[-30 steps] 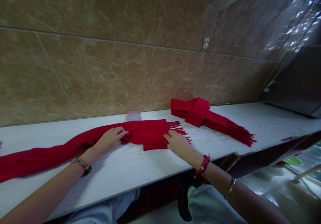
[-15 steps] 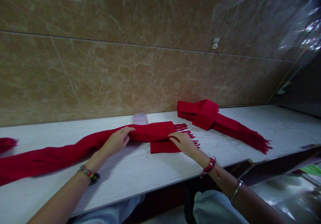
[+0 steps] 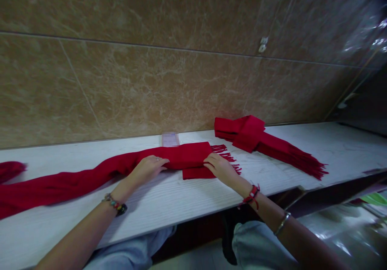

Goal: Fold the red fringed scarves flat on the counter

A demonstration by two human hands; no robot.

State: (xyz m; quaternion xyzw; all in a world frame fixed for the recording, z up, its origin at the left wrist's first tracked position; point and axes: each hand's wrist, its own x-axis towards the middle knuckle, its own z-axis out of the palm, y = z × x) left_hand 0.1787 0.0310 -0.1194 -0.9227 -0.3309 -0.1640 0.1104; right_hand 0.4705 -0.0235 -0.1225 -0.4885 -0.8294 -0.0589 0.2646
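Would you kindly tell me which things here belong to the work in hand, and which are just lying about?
Seemingly in use:
long red scarf, touched by left hand and right hand

Seemingly lying about:
other red scarf, folded, untouched
small flat packet behind the long red scarf

There are two hands (image 3: 148, 170) (image 3: 223, 169), at least two red scarves (image 3: 193, 152) (image 3: 249, 133), one white counter (image 3: 157, 206), one silver bangle and one flat packet (image 3: 170, 138).
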